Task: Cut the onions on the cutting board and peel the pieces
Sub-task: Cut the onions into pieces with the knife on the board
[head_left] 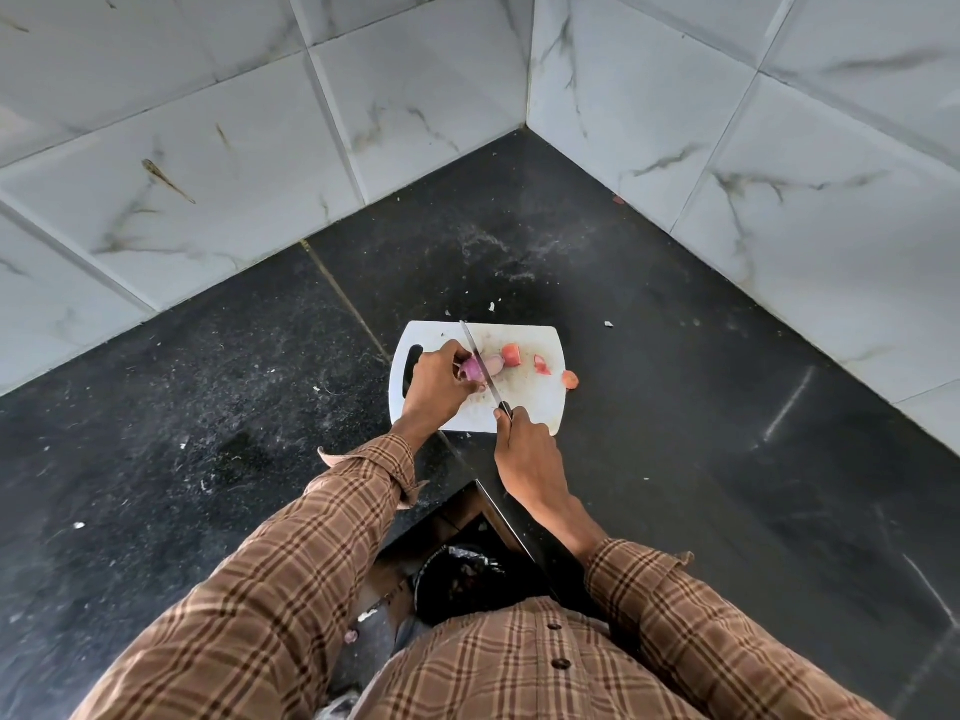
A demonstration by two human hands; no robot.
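Observation:
A white cutting board [535, 402] lies on the black counter in the corner. On it my left hand [439, 389] pins down a purple onion [474, 368]. My right hand [527, 454] grips the dark handle of a knife [480, 366], whose blade runs across the onion; a cut half [492, 363] shows right of the blade. Two reddish onion pieces [511, 354] [542, 364] rest further right on the board. A third piece [570, 379] sits at the board's right edge, partly on the counter.
Marble-tiled walls [675, 122] close the corner behind and to the right. The black counter [701, 407] carries scattered white crumbs. Below the counter's front edge a bin lined with a black bag [457, 579] stands near my body.

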